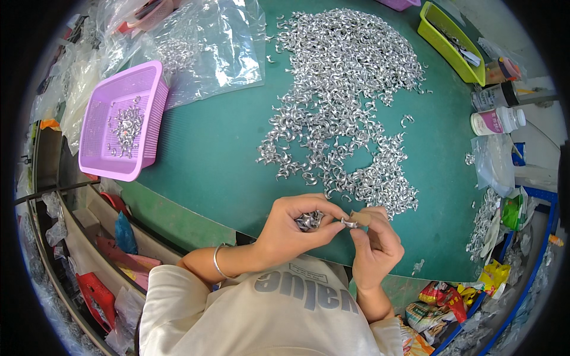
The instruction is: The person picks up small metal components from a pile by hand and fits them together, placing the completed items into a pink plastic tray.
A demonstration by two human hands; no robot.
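My left hand point(285, 231) is closed around several small curved silver metal pieces point(309, 221) that show in its curled palm. Its thumb and forefinger tips pinch one more curved metal piece point(349, 223). At the other end of that piece, my right hand point(379, 242) grips with thumb and forefinger; a tan covering point(360, 218) wraps that fingertip. Both hands are just above the near edge of the green table point(202, 166). Beyond them spreads a large heap of the same silver pieces point(350, 59), thinning toward my fingers.
A purple basket point(155, 118) with some silver pieces stands at the left, near a clear plastic bag point(228, 47). At the far right are a lime-green tray point(439, 44) and a white bottle point(496, 121). More pieces point(484, 222) lie along the right edge. Shelving point(101, 219) borders the left.
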